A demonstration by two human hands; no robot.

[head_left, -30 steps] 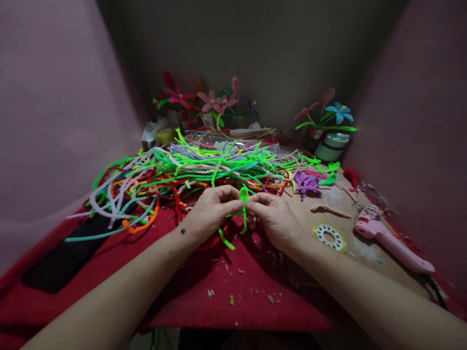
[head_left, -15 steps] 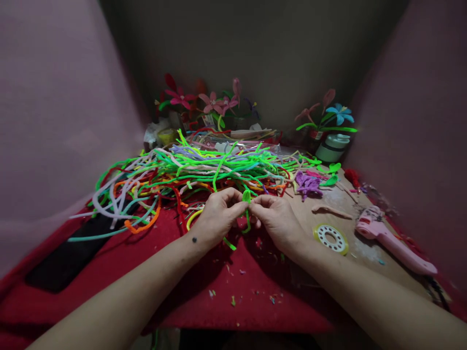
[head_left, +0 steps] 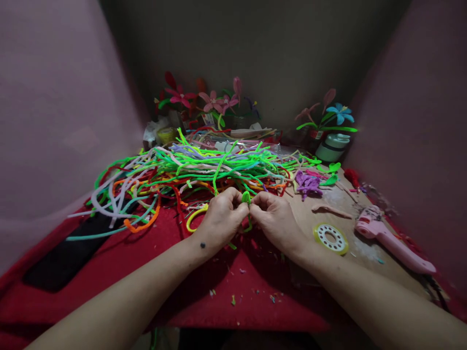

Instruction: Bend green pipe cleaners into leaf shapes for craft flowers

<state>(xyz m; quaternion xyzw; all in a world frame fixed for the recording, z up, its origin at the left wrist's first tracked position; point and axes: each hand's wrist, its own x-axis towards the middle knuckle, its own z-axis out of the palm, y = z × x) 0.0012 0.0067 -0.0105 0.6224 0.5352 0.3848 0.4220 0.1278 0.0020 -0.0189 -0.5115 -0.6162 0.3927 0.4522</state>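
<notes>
My left hand [head_left: 221, 217] and my right hand [head_left: 274, 217] meet at the middle of the table, both pinched on a bright green pipe cleaner [head_left: 246, 198] bent into a small loop. Its loose ends hang down between my palms. A big tangled pile of pipe cleaners [head_left: 189, 170] in green, white, orange, red and lilac lies just behind my hands. A yellow curved pipe cleaner [head_left: 193, 216] lies left of my left hand on the red cloth [head_left: 153, 272].
A pink glue gun [head_left: 390, 239] lies at the right, with a yellow-rimmed white ring [head_left: 330, 237] beside it. Purple pipe-cleaner pieces [head_left: 307, 183] and green leaves [head_left: 330, 173] sit behind. Finished pipe-cleaner flowers [head_left: 211, 101] stand at the back, more beside a white jar [head_left: 332, 146].
My hands have closed in on each other and the green loop between them has become smaller and tighter. The hanging green ends have drawn up between my palms.
</notes>
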